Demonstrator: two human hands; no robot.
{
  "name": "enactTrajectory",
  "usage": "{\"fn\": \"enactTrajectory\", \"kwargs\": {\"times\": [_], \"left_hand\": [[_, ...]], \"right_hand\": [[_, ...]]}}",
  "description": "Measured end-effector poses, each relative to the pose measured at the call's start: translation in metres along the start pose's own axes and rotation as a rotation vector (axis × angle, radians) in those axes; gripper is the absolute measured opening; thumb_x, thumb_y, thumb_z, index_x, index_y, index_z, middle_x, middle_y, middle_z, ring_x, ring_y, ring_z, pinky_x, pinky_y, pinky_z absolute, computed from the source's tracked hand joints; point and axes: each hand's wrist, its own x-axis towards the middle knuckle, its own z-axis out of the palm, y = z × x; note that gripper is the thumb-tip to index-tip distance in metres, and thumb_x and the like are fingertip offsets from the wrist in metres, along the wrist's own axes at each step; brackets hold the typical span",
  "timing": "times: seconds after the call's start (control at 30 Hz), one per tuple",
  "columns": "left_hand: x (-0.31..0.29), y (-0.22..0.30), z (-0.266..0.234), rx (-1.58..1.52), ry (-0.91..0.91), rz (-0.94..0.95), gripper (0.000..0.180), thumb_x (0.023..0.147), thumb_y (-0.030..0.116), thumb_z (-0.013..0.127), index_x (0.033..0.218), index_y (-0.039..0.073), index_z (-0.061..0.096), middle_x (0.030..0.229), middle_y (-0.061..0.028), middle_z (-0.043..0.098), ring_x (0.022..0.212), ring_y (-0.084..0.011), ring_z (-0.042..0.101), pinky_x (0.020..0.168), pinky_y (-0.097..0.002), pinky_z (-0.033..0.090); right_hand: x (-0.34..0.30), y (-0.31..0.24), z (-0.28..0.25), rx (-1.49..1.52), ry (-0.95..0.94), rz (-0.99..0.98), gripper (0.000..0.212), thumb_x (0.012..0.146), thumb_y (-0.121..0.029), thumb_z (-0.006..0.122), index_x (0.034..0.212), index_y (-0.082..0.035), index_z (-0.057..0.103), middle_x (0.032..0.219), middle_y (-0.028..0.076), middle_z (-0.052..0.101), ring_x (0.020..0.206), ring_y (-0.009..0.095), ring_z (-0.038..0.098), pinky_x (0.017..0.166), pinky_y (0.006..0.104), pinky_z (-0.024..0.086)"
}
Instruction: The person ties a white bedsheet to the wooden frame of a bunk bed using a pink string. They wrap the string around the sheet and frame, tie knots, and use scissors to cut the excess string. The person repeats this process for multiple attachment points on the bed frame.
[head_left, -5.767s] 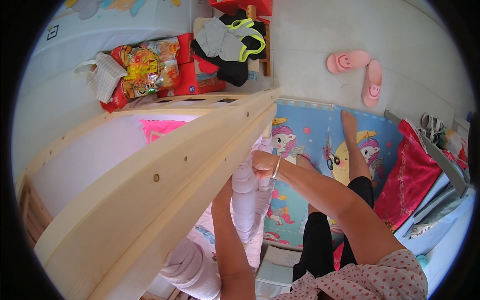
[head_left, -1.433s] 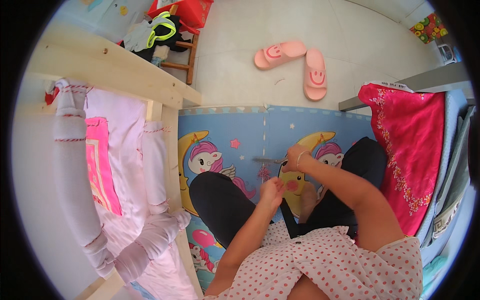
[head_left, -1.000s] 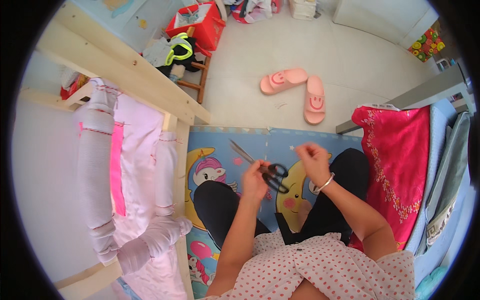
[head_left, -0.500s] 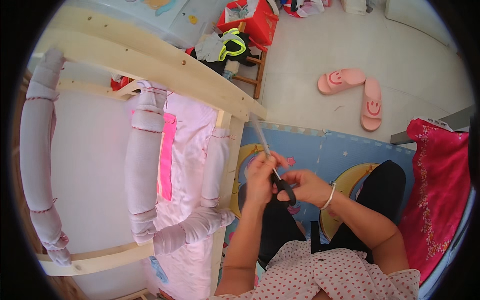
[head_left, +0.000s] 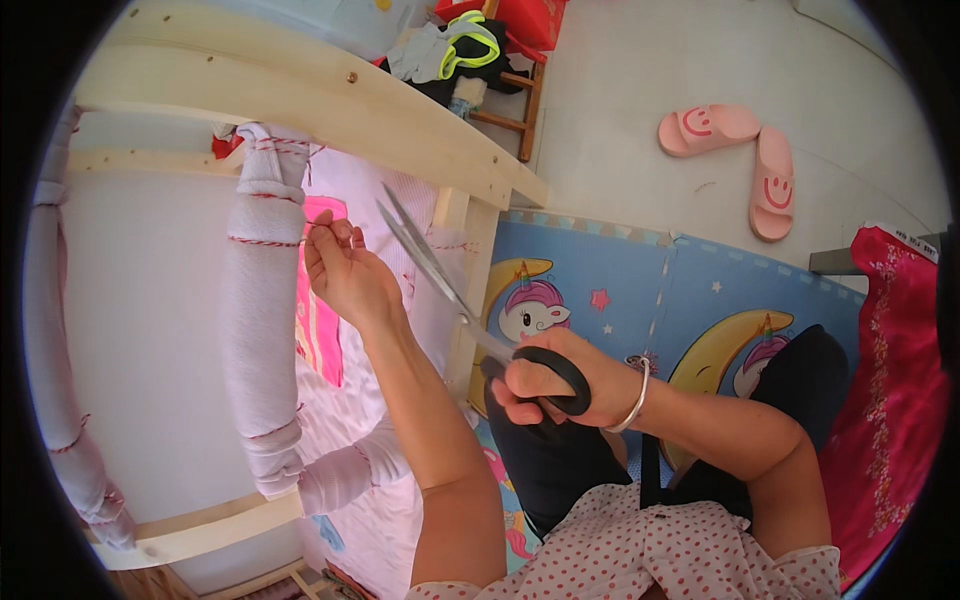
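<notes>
My right hand (head_left: 575, 380) grips a pair of scissors (head_left: 428, 262) by the black handles, with a finger through a loop. The slim silver blades stand slightly apart and tilt up toward the wooden rail. My left hand (head_left: 347, 268) reaches to a padded post (head_left: 265, 300) wrapped in pale cloth. Its fingertips pinch what looks like the loose end of the red-and-white string (head_left: 262, 241) tied round that post. The pinched bit is tiny and partly hidden by the fingers. Between the blades and the left hand there is a gap.
A light wooden frame (head_left: 300, 85) runs along the left, with another wrapped post (head_left: 50, 300) beyond. Pink fabric (head_left: 322, 335) lies behind the near post. My legs rest on a blue cartoon mat (head_left: 620, 260). Pink slippers (head_left: 773, 185) and a red floral cloth (head_left: 890, 380) are at the right.
My left hand has left the scissors and moved left to the wrapped post's string. My right hand now holds the scissors by the handles, blades parted. The view has shifted slightly.
</notes>
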Motion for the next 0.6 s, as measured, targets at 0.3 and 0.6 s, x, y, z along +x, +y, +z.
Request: {"fn": "enactTrajectory", "kwargs": {"times": [0.3, 0.6], "left_hand": [[0.009, -0.010, -0.007, 0.041, 0.048, 0.001, 0.010, 0.088, 0.013, 0.054, 0.094, 0.005, 0.056, 0.087, -0.0036, 0.060, 0.072, -0.0112, 0.051, 0.075, -0.0355, 0.038], [0.016, -0.011, -0.015, -0.056, 0.009, -0.072, 0.011, 0.088, 0.012, 0.056, 0.097, 0.006, 0.055, 0.085, -0.0034, 0.061, 0.074, -0.0110, 0.055, 0.076, -0.0330, 0.041]], "right_hand": [[0.054, 0.002, 0.007, 0.325, -0.177, 0.228, 0.047, 0.081, -0.054, 0.058, 0.081, -0.008, 0.050, 0.064, 0.004, 0.052, 0.050, 0.008, 0.043, 0.044, 0.0199, 0.031], [0.074, -0.009, 0.012, 0.442, -0.175, 0.212, 0.042, 0.081, -0.050, 0.061, 0.080, -0.010, 0.050, 0.071, 0.004, 0.052, 0.053, 0.011, 0.046, 0.049, 0.0232, 0.036]]}}
